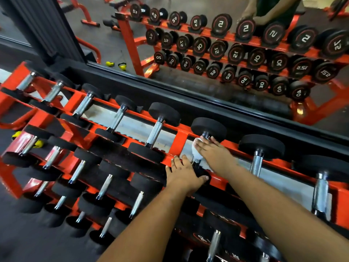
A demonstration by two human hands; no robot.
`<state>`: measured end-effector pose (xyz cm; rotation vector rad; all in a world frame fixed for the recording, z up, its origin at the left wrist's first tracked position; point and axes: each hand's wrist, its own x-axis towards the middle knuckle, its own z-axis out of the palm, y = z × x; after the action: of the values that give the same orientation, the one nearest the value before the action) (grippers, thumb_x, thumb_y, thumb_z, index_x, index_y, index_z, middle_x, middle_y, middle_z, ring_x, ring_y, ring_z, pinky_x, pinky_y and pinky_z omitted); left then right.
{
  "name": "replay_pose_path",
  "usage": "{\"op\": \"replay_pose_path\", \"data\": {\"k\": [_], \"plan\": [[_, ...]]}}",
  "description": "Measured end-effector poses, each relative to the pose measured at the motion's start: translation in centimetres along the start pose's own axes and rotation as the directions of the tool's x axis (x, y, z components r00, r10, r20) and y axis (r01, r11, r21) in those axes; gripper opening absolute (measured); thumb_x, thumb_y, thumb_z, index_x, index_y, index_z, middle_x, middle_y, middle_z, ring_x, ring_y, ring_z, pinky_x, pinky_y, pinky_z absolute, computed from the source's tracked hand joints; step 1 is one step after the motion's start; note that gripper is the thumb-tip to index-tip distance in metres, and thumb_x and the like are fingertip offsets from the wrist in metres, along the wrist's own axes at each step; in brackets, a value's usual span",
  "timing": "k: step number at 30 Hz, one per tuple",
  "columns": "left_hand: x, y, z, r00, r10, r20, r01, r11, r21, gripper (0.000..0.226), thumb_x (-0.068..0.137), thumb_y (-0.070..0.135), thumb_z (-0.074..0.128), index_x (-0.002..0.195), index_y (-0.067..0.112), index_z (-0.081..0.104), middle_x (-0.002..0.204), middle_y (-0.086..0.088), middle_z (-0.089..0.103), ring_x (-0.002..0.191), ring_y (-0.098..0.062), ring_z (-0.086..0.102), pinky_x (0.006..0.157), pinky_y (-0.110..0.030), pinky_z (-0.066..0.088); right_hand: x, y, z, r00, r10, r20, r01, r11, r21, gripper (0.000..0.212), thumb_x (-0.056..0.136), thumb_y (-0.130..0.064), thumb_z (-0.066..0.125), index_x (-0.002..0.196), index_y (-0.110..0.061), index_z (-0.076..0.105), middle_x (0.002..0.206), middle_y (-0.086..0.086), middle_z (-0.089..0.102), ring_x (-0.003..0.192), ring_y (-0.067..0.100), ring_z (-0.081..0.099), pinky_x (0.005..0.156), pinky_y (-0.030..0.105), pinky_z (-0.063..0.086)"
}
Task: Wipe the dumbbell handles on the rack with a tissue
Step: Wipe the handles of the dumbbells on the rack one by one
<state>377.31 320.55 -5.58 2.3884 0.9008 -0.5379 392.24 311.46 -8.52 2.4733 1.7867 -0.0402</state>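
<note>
A large wall mirror (188,44) runs along the back, set in a black frame (170,91). A dark ribbed column (45,29) stands at upper left. The floor (18,242) is dark rubber matting. Reflected in the mirror are orange-framed benches (83,14) on the same dark flooring and two yellow kettlebells (117,65). Another yellow kettlebell (17,135) sits on the floor at left. Lighting is even, with glare on metal surfaces.
</note>
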Motion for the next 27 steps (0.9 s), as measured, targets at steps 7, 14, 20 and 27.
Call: {"op": "replay_pose_path", "data": {"k": [7, 14, 20, 27], "plan": [[-0.3, 0.1, 0.2, 1.0, 0.0, -0.03, -0.002, 0.998, -0.057, 0.119, 0.084, 0.076, 0.057, 0.162, 0.011, -0.005, 0.17, -0.017, -0.005, 0.157, -0.031, -0.004, 0.126, -0.055, 0.002, -2.7, 1.2, -0.1, 0.943, -0.306, 0.134, 0.279, 0.942, 0.186, 0.061, 0.102, -0.016, 0.043, 0.158, -0.029, 0.021, 0.163, -0.016, 0.02, 0.152, 0.004, 0.005, 0.126, 0.036, 0.001], [-0.2, 0.0, 0.1, 1.0, -0.014, -0.017, 0.013, 1.0, -0.027, 0.118, 0.085, 0.077, 0.055, 0.162, 0.012, -0.008, 0.169, -0.017, -0.007, 0.157, -0.032, -0.003, 0.126, -0.056, 0.001, 0.0, 0.8, -0.6, 0.999, 0.051, 0.006, -0.051, 0.997, -0.063, 0.071, 0.093, -0.013, 0.029, 0.161, -0.017, 0.009, 0.168, 0.0, 0.011, 0.155, 0.02, 0.006, 0.125, 0.042, 0.006], [-0.2, 0.0, 0.1, 1.0, -0.003, -0.029, 0.002, 0.999, -0.033, 0.117, 0.085, 0.076, 0.055, 0.162, 0.012, -0.005, 0.17, -0.017, -0.005, 0.157, -0.031, -0.003, 0.125, -0.057, 0.0, -2.0, -1.9, 0.1, 0.994, 0.067, 0.081, -0.07, 0.997, 0.025, 0.071, 0.101, -0.016, 0.04, 0.161, -0.022, 0.003, 0.169, -0.004, -0.001, 0.155, 0.015, -0.004, 0.124, 0.042, 0.001], [-0.4, 0.2, -0.1, 1.0, -0.015, -0.021, 0.014, 0.999, -0.041, 0.118, 0.084, 0.075, 0.058, 0.162, 0.011, -0.004, 0.169, -0.018, -0.004, 0.157, -0.032, -0.001, 0.125, -0.057, 0.001, 1.1, -3.2, -1.5, 0.899, 0.43, 0.085, -0.436, 0.856, 0.277, 0.069, 0.102, -0.003, 0.034, 0.16, -0.01, -0.001, 0.168, 0.009, -0.004, 0.155, 0.025, 0.008, 0.119, 0.036, 0.028]]}}
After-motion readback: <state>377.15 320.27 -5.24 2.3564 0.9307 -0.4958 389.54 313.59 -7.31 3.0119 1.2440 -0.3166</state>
